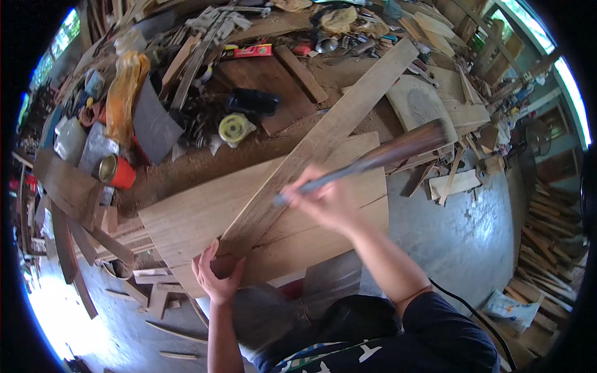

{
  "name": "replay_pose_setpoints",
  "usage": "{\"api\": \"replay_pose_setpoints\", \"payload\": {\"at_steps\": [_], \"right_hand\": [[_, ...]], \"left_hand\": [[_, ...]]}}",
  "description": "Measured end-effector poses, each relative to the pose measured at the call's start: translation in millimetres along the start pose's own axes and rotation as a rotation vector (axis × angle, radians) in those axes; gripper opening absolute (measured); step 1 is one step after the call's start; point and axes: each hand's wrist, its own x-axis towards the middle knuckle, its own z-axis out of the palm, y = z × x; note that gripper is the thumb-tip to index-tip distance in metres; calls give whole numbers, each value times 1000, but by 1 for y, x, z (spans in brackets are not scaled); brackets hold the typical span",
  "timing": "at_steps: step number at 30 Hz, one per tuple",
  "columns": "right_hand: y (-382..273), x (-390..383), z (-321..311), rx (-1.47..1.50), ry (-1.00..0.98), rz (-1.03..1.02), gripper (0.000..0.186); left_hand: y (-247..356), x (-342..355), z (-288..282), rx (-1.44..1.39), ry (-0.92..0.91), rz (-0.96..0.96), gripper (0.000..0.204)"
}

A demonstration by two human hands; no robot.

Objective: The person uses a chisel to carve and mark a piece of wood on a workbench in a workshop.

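Observation:
My right hand (323,199) is closed on the grey shaft of a long tool (404,146) with a dark wooden handle. The tool is slightly blurred and lies diagonally across a narrow board (354,93); whether its lower tip touches the wood is unclear. My left hand (217,273) grips the lower-left end of that narrow board, fingers bent around it. The board rests diagonally over a wide pale wooden panel (177,221), which has a dark crack or line on its right part.
The cluttered bench holds a dark rectangular object (252,101), a yellow-green roll (233,127), an orange tin (117,171) and wood offcuts. Loose strips lie on the grey floor (460,242), with stacked sticks (547,248) at the right. A black cable (472,311) runs beside my right arm.

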Motion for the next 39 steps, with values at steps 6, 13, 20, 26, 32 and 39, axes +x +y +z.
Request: {"api": "replay_pose_setpoints", "payload": {"at_steps": [6,13,20,26,32,39], "right_hand": [[-3,-27,51,-69,-137,-106,18],[-5,7,-79,50,160,-57,13],[-5,-17,-2,23,-99,-24,11],[-4,-20,3,67,-148,-92,11],[-5,-20,-73,273,213,-19,14],[22,-25,-72,459,377,-46,13]], "left_hand": [[-1,-2,5,-18,40,0,74],[4,1,3,5,19,15,75],[-4,-1,4,23,22,39,77],[-11,-11,4,233,-6,177,68],[-9,-11,-2,103,23,161,53],[9,1,-7,216,183,-34,27]]}}
